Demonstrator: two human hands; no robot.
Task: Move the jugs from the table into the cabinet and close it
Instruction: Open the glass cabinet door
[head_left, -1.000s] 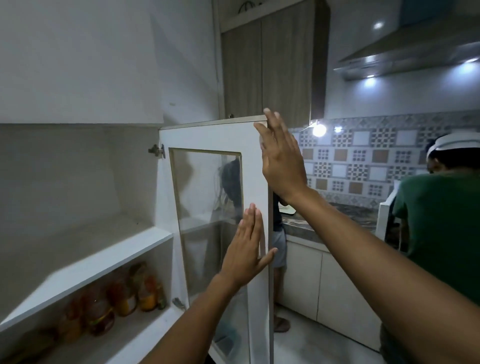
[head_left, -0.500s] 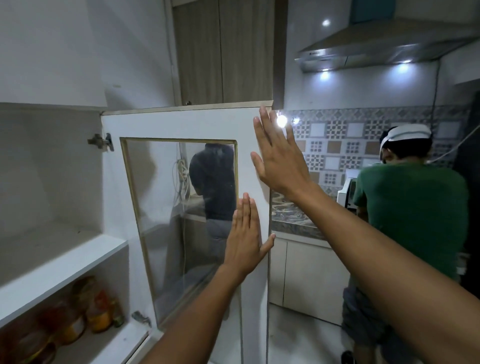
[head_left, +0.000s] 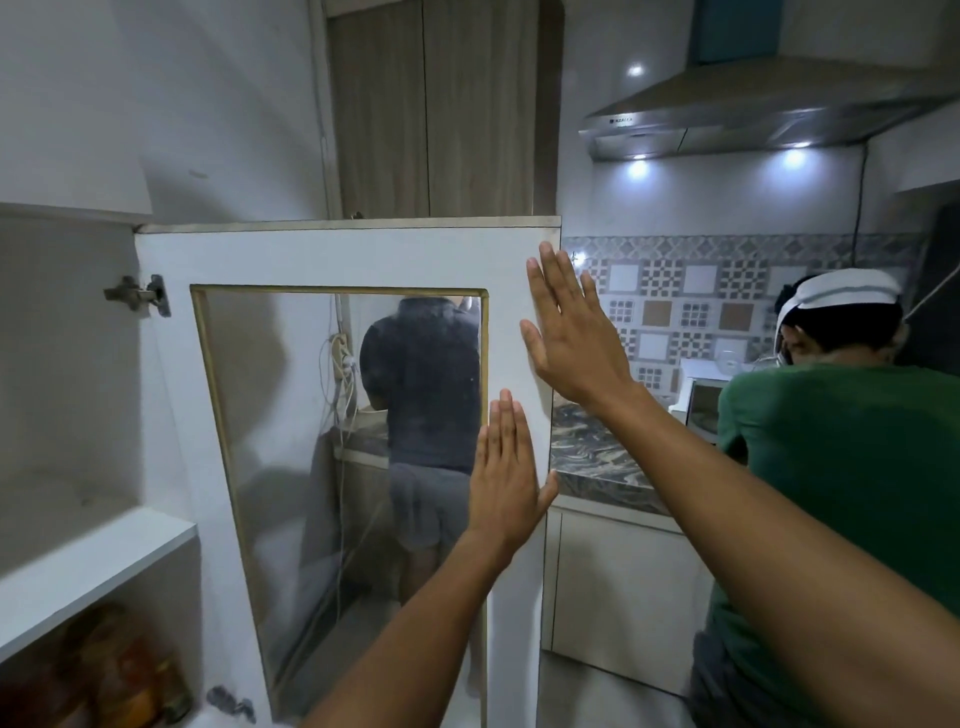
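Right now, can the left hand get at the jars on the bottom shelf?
Probably not directly. The left hand lies flat on the outer face of the half-open cabinet door, which stands between it and the jars. It would have to come around the door's free edge first.

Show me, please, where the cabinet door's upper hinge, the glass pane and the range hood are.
upper hinge (head_left: 137, 296): head view, on the metal arm at the door's top left corner.
glass pane (head_left: 291, 415): head view, on the left part of the glass.
range hood (head_left: 753, 111): head view, on its sloped steel front.
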